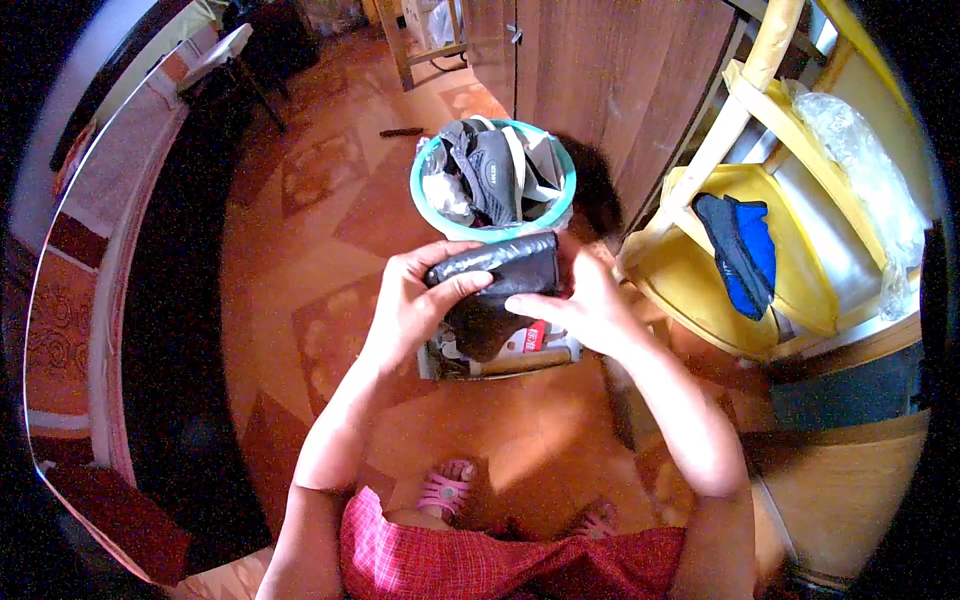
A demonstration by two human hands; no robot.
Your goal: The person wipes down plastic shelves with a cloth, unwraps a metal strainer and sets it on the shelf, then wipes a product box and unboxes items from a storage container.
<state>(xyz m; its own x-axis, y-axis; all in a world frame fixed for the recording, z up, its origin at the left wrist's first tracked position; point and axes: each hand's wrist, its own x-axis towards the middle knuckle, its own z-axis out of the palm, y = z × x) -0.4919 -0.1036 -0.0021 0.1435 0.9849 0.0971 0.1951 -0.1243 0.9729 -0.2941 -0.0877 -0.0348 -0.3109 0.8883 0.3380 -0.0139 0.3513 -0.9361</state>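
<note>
Between both hands I hold a black, shiny, flat-sided thing (500, 268), perhaps a wallet or pouch. My left hand (425, 290) grips its left end, thumb across the front face. On the right end, my right hand (580, 300) pinches it with the thumb along the lower edge. Just beyond it stands a round bin with a turquoise rim (425, 205), filled with a dark grey shoe (493, 175) and pale crumpled items. Below my hands is a low box (515, 362) of mixed things, partly hidden, with a red label (534, 337) showing.
To the right, a yellow chair (690, 290) carries a blue and dark grey cloth item (738, 255) and clear plastic wrap (860, 150). A brown wooden cabinet (610, 90) stands behind the bin. A dark stick-like piece (402, 132) lies on the tiled floor (290, 230). A bed-like edge runs along the left.
</note>
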